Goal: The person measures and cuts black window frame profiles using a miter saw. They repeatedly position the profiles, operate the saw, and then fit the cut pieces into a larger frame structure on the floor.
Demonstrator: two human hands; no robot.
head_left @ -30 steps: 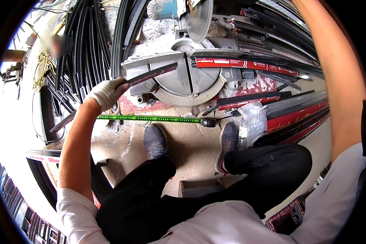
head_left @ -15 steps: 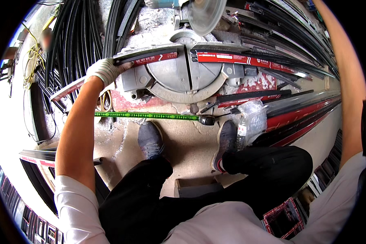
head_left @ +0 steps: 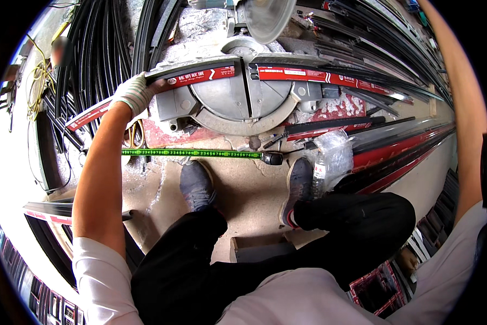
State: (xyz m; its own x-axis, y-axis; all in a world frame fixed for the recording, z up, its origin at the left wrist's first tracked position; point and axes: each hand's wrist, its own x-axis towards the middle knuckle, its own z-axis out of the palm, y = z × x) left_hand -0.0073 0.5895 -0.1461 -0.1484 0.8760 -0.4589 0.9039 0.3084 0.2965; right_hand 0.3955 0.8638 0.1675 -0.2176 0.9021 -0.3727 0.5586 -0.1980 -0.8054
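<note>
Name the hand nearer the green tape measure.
Left. The left hand, holding a red-labelled black profile, is beyond the left part of the tape measure; the right hand is out of view, its forearm at far right.

Strip [head_left: 200,77] in left hand [head_left: 132,96]: white lettering on red. Right of grip, red profile [head_left: 314,77]: white print. Below, green tape [head_left: 211,154]: numerals.

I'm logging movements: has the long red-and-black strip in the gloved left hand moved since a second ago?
Yes: the long red-and-black strip has moved away from the person, toward the saw's grey metal fence.
</note>
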